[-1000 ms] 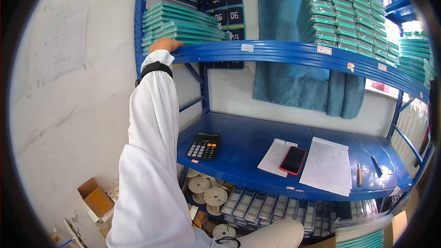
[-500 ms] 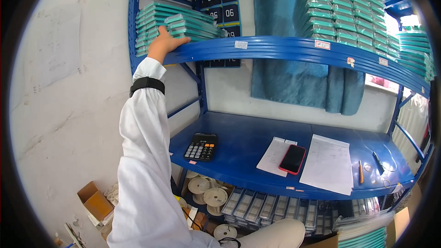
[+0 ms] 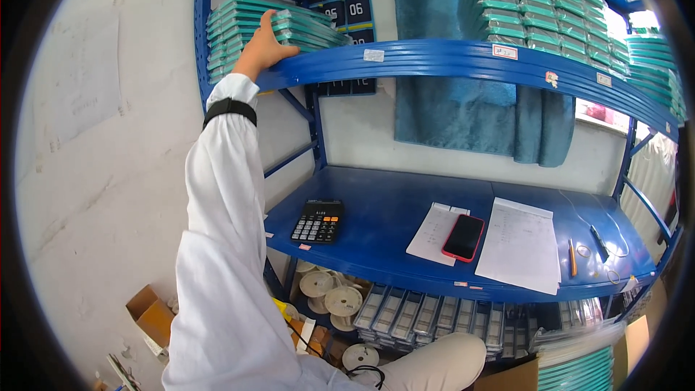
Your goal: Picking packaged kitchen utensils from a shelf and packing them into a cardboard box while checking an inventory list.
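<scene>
My left hand (image 3: 266,45) reaches up to the blue upper shelf (image 3: 405,58) at its left end. It touches the near end of a stack of flat teal packs in clear plastic wrap (image 3: 308,31). One finger points up along the stack's edge and the thumb sticks out to the right over the shelf's front beam, so the hand looks open. Its other fingers are partly hidden. More teal packs (image 3: 230,36) lie piled just left of the hand. My right hand is out of view.
A calculator (image 3: 318,221), a red-cased phone (image 3: 463,237), papers (image 3: 520,242) and an orange pen (image 3: 572,257) lie on the blue lower shelf (image 3: 391,195). Tall rows of teal packs (image 3: 536,7) fill the upper right. Underneath are white spools (image 3: 343,300) and several grey trays (image 3: 413,322).
My left hand's raised finger has moved higher along the edge of the teal stack. The whole view has shifted slightly, with the shelves now a little higher in the picture.
</scene>
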The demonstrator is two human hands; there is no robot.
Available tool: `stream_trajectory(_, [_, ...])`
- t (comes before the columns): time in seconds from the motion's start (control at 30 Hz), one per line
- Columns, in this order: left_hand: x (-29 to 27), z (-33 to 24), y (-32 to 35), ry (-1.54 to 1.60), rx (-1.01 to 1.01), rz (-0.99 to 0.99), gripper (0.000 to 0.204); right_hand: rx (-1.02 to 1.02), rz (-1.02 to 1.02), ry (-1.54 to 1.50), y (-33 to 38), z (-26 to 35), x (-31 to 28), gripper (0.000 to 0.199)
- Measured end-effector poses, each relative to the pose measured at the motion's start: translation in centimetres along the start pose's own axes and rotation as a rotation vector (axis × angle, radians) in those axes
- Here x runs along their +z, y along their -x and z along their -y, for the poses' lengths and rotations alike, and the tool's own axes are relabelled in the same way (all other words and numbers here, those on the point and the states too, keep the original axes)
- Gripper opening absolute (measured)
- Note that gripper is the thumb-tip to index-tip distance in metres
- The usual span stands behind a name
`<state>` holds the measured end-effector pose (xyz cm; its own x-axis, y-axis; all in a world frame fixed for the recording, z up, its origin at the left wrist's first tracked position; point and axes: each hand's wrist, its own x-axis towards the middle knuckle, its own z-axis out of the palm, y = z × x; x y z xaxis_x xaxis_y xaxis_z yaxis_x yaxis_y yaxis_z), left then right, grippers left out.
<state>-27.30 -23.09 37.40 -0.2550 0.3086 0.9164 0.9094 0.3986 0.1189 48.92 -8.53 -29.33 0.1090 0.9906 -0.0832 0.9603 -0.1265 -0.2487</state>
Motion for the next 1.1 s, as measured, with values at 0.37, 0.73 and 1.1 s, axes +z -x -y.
stream_trajectory(0.37, [-7.5,-12.9,5.2,-0.301,0.111,-0.125,0.099,-0.037,-0.101,0.077,-1.8,-3.2,3.5,0.041])
stream_trajectory(0.73, [-5.1,-5.3,4.2,0.281,0.695,-0.106,0.139,-0.013,-0.055,0.180,-0.2,-2.6,2.6,0.043])
stream_trajectory(1.1, [-3.4,-6.3,1.9,0.356,0.867,-0.179,0.131,-0.064,-0.067,0.076,1.2,0.9,-1.0,0.043])
